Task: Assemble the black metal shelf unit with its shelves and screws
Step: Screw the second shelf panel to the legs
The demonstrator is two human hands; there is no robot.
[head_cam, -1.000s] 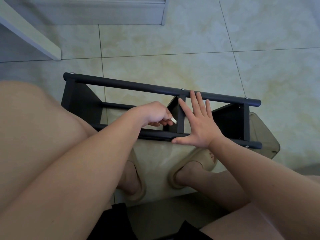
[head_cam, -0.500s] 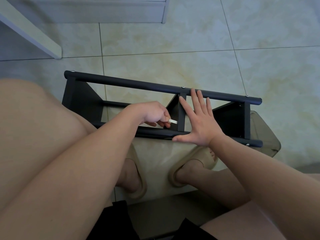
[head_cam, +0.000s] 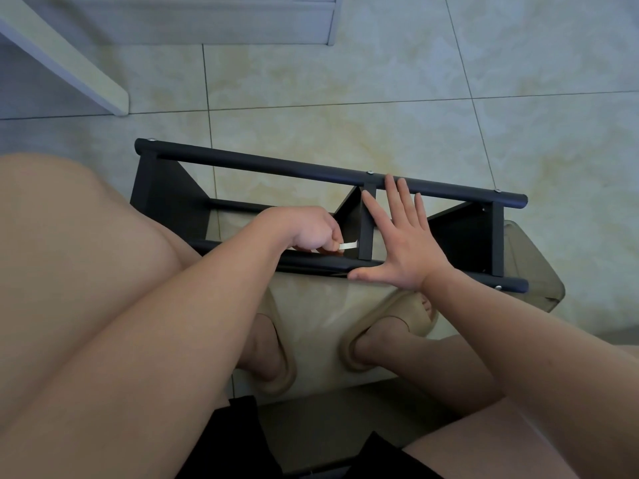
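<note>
The black metal shelf unit point(head_cam: 276, 165) lies on its side on the tiled floor in front of my knees, its two long posts running left to right. My left hand point(head_cam: 307, 229) pinches a small silver wrench point(head_cam: 348, 245) whose tip meets the near end of the middle shelf's edge point(head_cam: 366, 229), just above the near post. My right hand point(head_cam: 397, 236) lies flat with straight, spread fingers across the frame just right of that shelf, thumb along the near post. Screw heads show on the far post.
A translucent plastic sheet point(head_cam: 532, 271) lies under the unit and my feet, which wear beige slippers point(head_cam: 390, 326). A white furniture leg point(head_cam: 69, 63) slants at the upper left and a white baseboard runs along the top. Bare tiles stretch beyond the unit.
The wrench in my left hand has swung slightly, its tip staying at the middle shelf. My right hand stays pressed on the frame.
</note>
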